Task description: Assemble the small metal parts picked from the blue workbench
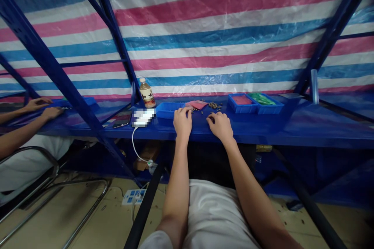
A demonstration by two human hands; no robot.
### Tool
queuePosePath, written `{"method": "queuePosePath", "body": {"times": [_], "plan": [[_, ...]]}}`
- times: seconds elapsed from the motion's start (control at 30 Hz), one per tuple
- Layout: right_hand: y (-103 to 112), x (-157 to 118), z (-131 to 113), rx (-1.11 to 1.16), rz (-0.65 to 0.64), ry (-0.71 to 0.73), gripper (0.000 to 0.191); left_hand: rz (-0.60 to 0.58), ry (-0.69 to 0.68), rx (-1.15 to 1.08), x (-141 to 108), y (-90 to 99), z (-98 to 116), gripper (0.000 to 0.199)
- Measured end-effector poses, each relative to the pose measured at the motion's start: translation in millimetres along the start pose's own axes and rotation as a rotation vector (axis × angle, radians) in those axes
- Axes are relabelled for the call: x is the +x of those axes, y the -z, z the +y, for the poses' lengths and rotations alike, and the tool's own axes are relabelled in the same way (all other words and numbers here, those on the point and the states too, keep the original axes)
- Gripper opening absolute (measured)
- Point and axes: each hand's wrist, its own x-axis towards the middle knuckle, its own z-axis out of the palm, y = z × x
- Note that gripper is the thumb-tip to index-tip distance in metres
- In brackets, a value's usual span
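Far left of the blue bin (168, 111), a co-worker's hands (43, 108) rest on the worktop (263, 134) beside a blue tray (80, 102). Closer to the bin, on its left, lie a phone (122, 119) and a blurred white block (143, 117) with a cable, and a bottle (147, 93) stands behind them.

My left hand (182, 122) sits just right of the bin, its fingers (181, 111) curled and bunched downward. Whether they pinch anything, I cannot tell. Just right of them are a few loose parts (192, 111), with a pink packet (195, 104) behind.

Farther right of the bin is a pile of parts (214, 105), small and metal, too tiny here to identify. They should be light, hard and stiff, and apt to roll or slip, so I'd take one at a time between my fingertips, by its narrow body, rather than scooping.

My right hand (220, 126) lies just in front of that pile, fingers (212, 117) curled and slightly spread, with no pinch that I can make out.

Farthest right of the bin, two blue trays (255, 104) sit side by side, one holding something red, the other something green.
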Motion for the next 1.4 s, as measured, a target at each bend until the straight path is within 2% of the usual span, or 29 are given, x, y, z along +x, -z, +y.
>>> {"method": "queuePosePath", "body": {"times": [0.13,0.2,0.37,0.57,0.77,1.0,1.4], "plan": [[1.2,0.0,-0.5,-0.003,-0.012,0.003,0.031,0.169,0.033,0.058,2.3,10.1,-7.5,0.019],[1.4,0.0,-0.5,0.001,-0.015,0.005,0.031,0.204,0.059,0.060,3.7,14.8,-12.8,0.020],[0.8,-0.3,0.1,0.007,-0.008,0.006,0.032,0.191,0.172,0.059,4.6,19.5,-26.5,0.023],[0.4,-2.3,-0.9,0.003,0.014,-0.033,0.031,0.206,0.220,0.078,2.6,15.4,-27.4,0.026],[4.1,-5.0,-5.5,-0.056,0.019,-0.121,0.031,0.200,0.227,0.077,2.2,14.8,-26.7,0.028],[4.8,-1.8,-3.7,-0.052,-0.028,-0.080,0.028,0.201,0.237,0.075,0.8,14.5,-25.2,0.028],[4.9,-1.6,-3.1,-0.056,-0.024,-0.055,0.026,0.181,0.258,0.069,0.8,17.0,-21.3,0.030]]}}
